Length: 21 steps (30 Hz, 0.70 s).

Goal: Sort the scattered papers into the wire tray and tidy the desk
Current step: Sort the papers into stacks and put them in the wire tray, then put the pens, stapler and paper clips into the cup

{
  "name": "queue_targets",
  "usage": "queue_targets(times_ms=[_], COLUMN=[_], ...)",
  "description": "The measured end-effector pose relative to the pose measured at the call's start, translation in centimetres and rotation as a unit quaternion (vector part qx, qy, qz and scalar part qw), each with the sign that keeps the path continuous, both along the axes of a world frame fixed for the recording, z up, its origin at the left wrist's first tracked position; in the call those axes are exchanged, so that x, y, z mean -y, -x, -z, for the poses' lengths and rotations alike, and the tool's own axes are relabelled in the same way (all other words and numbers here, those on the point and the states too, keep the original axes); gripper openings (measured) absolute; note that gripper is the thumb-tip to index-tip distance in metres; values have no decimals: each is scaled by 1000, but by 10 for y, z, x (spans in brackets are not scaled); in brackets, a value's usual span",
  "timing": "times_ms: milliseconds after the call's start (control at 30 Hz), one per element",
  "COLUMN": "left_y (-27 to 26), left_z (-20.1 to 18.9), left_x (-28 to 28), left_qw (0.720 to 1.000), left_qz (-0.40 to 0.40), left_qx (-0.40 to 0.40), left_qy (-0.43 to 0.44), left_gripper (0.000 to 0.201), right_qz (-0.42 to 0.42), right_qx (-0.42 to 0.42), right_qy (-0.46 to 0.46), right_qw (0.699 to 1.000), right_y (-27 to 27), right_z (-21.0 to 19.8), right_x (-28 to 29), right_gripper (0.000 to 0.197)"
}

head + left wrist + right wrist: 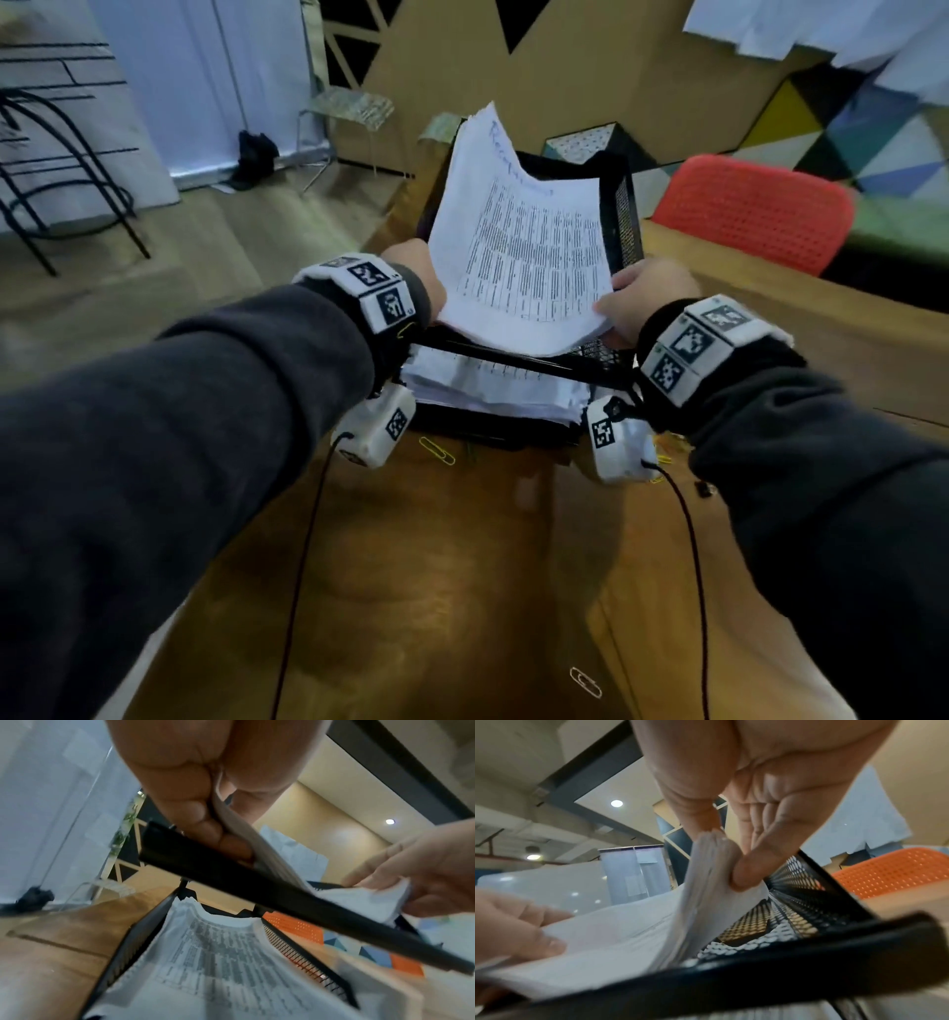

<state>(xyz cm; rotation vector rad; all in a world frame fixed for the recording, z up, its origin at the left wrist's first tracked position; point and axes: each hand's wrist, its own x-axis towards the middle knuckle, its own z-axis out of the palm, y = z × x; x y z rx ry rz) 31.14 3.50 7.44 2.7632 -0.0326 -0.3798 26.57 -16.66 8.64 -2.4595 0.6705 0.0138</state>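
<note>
Left hand (417, 280) and right hand (648, 298) each pinch a thick stack of white printed papers (524, 257) over the black wire-mesh tray's (624, 216) near rim.

head looks down, wrists look up

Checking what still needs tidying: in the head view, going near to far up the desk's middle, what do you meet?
White paper clip → yellow paper clip → paper stack in the lower tray → held paper stack → upper wire tray's far rim.
</note>
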Motion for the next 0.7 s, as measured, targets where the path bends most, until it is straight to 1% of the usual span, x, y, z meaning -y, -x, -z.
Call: queue_targets(times_ms=[67, 133, 167, 233, 267, 300, 333, 367, 433, 500, 533, 600, 700], left_y=[-2, 1, 3, 7, 12, 22, 29, 38, 58, 74, 78, 80, 78], left_z=[7, 9, 9, 13, 14, 11, 16, 18, 25, 38, 46, 59, 64], left_x=[5, 9, 11, 15, 16, 19, 21, 27, 44, 60, 65, 67, 70], left_qw=[999, 998, 999, 999, 997, 993, 986, 978, 963, 949, 949, 952, 958], left_qz=[13, -9, -19, -5, 10, 24, 46, 80, 182, 258, 268, 255, 224], left_qx=[9, 30, 30, 48, 76, 115, 157, 188, 185, 153, 135, 133, 149], left_qy=[-48, -45, -35, -19, -12, -11, -15, -34, -76, -95, -101, -108, -98], left_gripper=[29, 36, 42, 60, 66, 70, 69, 65, 57, 52, 50, 48, 46], right_qz=[-37, -51, -47, 4, 36, 60, 71, 67, 26, -35, -59, -82, -92], right_qx=[1, 24, 52, 117, 138, 140, 118, 76, -30, -101, -116, -120, -105], right_qy=[46, 85, 109, 126, 118, 112, 111, 113, 120, 120, 111, 91, 76], right_qw=[998, 995, 992, 985, 983, 982, 984, 988, 992, 987, 985, 985, 987], right_y=[8, 19, 26, 37, 38, 38, 36, 35, 33, 34, 35, 34, 26], right_z=[1, 3, 2, 2, 4, 9, 16, 23, 40, 54, 59, 66, 76], right_x=[2, 12, 18, 38, 51, 65, 78, 88, 99, 101, 100, 96, 94], right_gripper=[21, 18, 19, 19, 17, 16, 18, 25, 51, 78, 87, 98, 104])
